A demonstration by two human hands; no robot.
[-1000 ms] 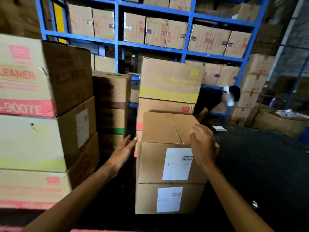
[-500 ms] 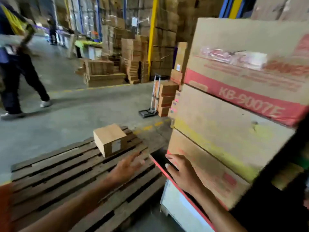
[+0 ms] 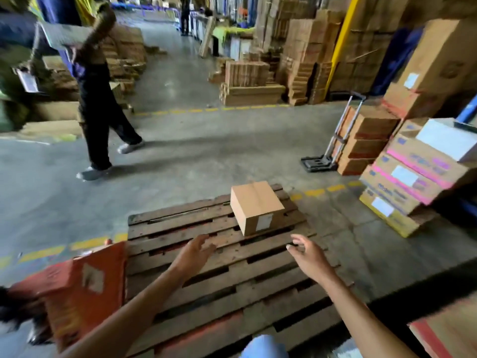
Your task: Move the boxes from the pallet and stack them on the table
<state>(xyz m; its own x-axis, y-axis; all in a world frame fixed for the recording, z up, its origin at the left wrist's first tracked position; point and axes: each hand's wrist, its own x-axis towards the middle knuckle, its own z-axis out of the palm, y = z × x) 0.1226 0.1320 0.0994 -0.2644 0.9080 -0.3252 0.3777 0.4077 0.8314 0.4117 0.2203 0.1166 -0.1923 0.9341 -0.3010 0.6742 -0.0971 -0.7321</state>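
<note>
A single plain cardboard box (image 3: pixel 255 206) with a white label on its near side sits at the far right part of a wooden pallet (image 3: pixel 206 275). My left hand (image 3: pixel 195 250) reaches out over the pallet slats, fingers extended and empty, short of the box. My right hand (image 3: pixel 308 255) hovers to the right of it, fingers loosely spread, holding nothing. Both hands are a little nearer to me than the box and touch nothing.
A person (image 3: pixel 98 99) in dark trousers walks across the concrete floor at the left. An orange box (image 3: pixel 80 288) lies by the pallet's left edge. Stacked boxes (image 3: pixel 413 174) and a folding hand truck (image 3: pixel 333 140) stand at the right. Cardboard stacks line the aisle behind.
The view has swung from the stacked boxes on the table round to the pallet. Both hands left the boxes and now reach out empty over the pallet toward the lone box.
</note>
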